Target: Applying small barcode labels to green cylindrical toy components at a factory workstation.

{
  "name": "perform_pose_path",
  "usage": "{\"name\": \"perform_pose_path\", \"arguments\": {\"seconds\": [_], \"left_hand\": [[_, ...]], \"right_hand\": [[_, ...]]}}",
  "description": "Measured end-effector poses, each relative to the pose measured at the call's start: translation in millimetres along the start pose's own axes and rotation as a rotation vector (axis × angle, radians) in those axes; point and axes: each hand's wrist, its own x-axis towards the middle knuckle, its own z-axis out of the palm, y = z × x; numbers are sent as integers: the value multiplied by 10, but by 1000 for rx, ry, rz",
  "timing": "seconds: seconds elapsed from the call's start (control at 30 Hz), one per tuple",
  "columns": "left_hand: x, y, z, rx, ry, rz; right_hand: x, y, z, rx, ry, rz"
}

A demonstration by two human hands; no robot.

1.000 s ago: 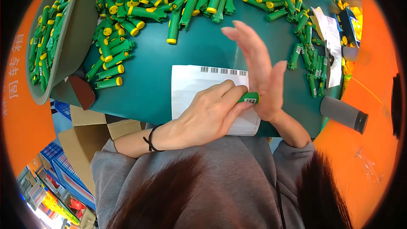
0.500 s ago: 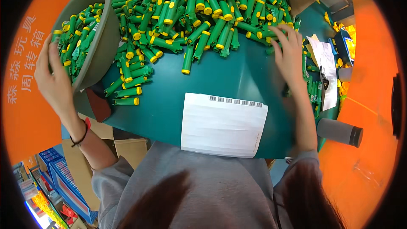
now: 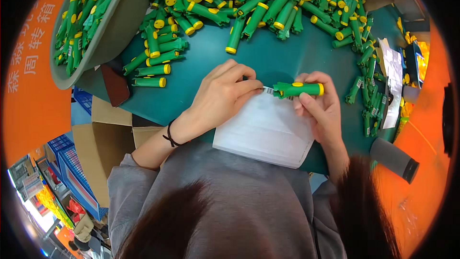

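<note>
Green tabletop, tube in fingers

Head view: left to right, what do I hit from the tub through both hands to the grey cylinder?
Grey-green tub → left hand → green tube in the right hand → grey cylinder.

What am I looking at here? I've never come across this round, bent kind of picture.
There is no machine: these are a person's own two bare hands. Every picture comes from one wide fisheye camera worn on the head, looking down, so straight edges curve near the rim. On the green table lie a white sheet, a heap of green tubes with yellow ends and, at left, a tub of similar ones. The right hand holds one green tube; the left hand's fingers are at the sheet's upper edge.
</note>
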Motion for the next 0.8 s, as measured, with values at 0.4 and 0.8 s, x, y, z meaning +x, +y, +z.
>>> {"name": "perform_pose_path", "arguments": {"seconds": [0.4,0.8], "left_hand": [[-44,-4,23,-32,94,-19],[394,541,-58,-556,39,-147]], "right_hand": [[-63,92,18,32,139,-118],[-198,139,28,-216,66,-277]]}}
